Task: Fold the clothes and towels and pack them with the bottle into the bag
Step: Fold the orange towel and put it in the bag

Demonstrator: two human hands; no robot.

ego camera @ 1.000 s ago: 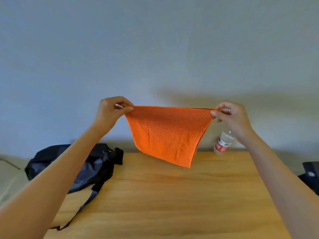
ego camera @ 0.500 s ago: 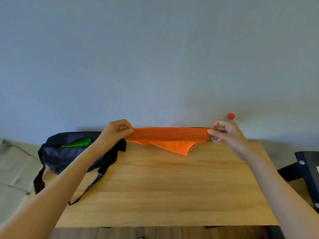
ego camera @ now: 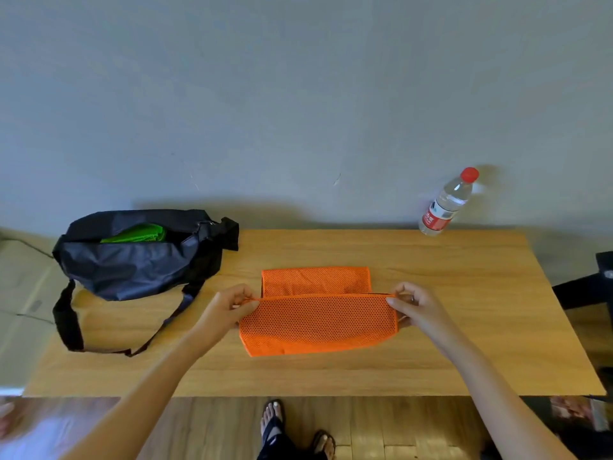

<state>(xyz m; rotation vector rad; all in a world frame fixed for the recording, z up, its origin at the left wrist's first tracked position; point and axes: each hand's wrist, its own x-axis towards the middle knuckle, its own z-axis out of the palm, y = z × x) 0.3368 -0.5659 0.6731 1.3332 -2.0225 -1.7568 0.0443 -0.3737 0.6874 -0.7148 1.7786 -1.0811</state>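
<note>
An orange mesh towel (ego camera: 316, 318) lies partly folded on the wooden table (ego camera: 447, 327), its far part flat and its near part raised. My left hand (ego camera: 229, 305) pinches the towel's left corner. My right hand (ego camera: 413, 307) pinches its right corner. A dark blue bag (ego camera: 132, 263) sits open at the table's back left, with a green cloth (ego camera: 136, 234) showing inside. A clear water bottle (ego camera: 446, 202) with a red cap and red label stands at the back right edge.
The bag's strap (ego camera: 71, 322) loops over the table's left side. A dark chair (ego camera: 587, 283) stands past the right edge. A grey wall rises behind the table. My sandalled feet (ego camera: 295, 429) stand on the wooden floor below the front edge.
The towel came down from mid-air onto the table, both hands still pinching its corners. The view tilted down, so the whole table, bag and bottle now show.
</note>
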